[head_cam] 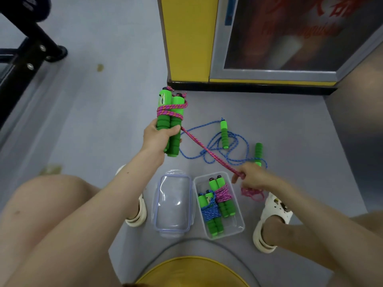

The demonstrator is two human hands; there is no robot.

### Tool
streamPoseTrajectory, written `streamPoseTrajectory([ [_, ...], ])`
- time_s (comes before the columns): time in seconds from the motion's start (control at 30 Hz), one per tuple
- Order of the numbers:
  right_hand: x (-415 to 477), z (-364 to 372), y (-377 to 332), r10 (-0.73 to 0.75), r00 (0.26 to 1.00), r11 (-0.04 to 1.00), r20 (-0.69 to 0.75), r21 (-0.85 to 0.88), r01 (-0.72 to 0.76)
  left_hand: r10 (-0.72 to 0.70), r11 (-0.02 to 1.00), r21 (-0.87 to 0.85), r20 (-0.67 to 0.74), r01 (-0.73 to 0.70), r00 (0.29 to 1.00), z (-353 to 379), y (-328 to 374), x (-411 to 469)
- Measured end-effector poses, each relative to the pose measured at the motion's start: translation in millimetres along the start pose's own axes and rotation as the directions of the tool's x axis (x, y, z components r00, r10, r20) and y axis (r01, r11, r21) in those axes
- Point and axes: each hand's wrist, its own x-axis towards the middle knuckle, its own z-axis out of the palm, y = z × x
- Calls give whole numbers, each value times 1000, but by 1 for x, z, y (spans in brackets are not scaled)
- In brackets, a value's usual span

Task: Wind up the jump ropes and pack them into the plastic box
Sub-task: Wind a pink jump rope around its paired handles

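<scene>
left hand: up off the floor, at 11 o'clock from the plastic box, fingers curled tight round the lower foam of the green handle pair
green handle pair: two handles side by side, caps pointing to 12 o'clock, foam ends poking out below the hand toward 6
pink rope: several turns cross round the middle of the pair, then one taut strand shoots off toward 4 o'clock, straight to the right hand
right hand: low, at 4 o'clock from the left hand, fingertips pinching the pink strand, the other fingers loosely curled
loose pink tail: a small heap on the floor at 6 o'clock of the right hand, just beside the right sandal
blue jump rope: unwound, sprawled in loops on the floor between the two hands, the taut pink strand crossing over it; one green handle at its 12 o'clock, the other at 3 o'clock, just beyond the right hand
plastic box: clear, open, on the floor at 6 o'clock of the blue loops, between the feet
in the box: two wound ropes already in, the blue-wrapped bundle on the 9 o'clock side, the pink-wrapped bundle at its 1 o'clock, the two touching
lid: clear, flat on the floor, just at 9 o'clock of the box
left sandal: pale, at 9 o'clock of the lid
floor: grey
yellow cabinet: at 12 o'clock of the handle pair, black strip along its foot
</scene>
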Motion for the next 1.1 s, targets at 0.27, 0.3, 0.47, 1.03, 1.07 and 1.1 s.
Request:
streamPoseTrajectory([
  [0.27, -11, 4, 6, 197, 980, 915, 30, -366, -173, 76, 995, 69, -139, -67, 987, -19, -3, 10],
  [0.3, -12, 5, 3, 205, 978, 906, 48, -386, -171, 73, 993, 103, -125, -60, 990, -18, -5, 9],
  [0.47, -8, -1, -14, 89, 996, 975, 1, -207, -87, -87, 988, 133, 93, 74, 992, -6, -7, -6],
  [1.03, -20, -27, -56, -34, 954, 694, -298, 680, 237, -147, 951, 310, 432, 7, 890, 38, -16, -30],
  [1.07, -21, -27, -58, -45, 958, 716, -282, 660, 228, -127, 948, 317, 428, -17, 895, 39, -17, -32],
  [1.1, -21, -26, -59, -57, 965, 720, -256, 659, 218, -102, 941, 335, 421, -50, 901, 39, -20, -31],
])
